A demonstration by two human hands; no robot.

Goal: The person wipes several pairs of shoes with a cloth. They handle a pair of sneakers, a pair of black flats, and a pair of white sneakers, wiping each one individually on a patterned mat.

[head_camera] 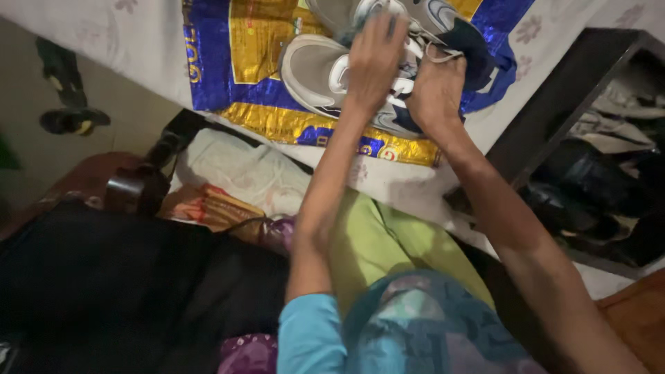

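Two bare hands work at a grey sneaker (325,73) at top centre of the frame, where it lies on its side on a shiny blue-and-gold plastic sack (242,62) spread over a pale flowered cloth (138,34). The left hand (374,59) lies across the shoe's upper with fingers curled loosely over the lacing. The right hand (436,90), just beside it, is closed around the white laces (433,52) at the shoe's opening. A second grey sneaker (429,15) rests above the first, touching it, against the frame's top edge: two shoes in all, one sack beneath them.

At lower centre, a light blue sleeve (312,339) covers the left upper arm, with a yellow-green garment (388,242) between the forearms. A dark shelf unit (554,104) stands at the right of the frame, holding several dark shoes, too dim to count. One black sandal (69,118) lies on the floor at the upper left. A black bag (104,277) fills the lower left
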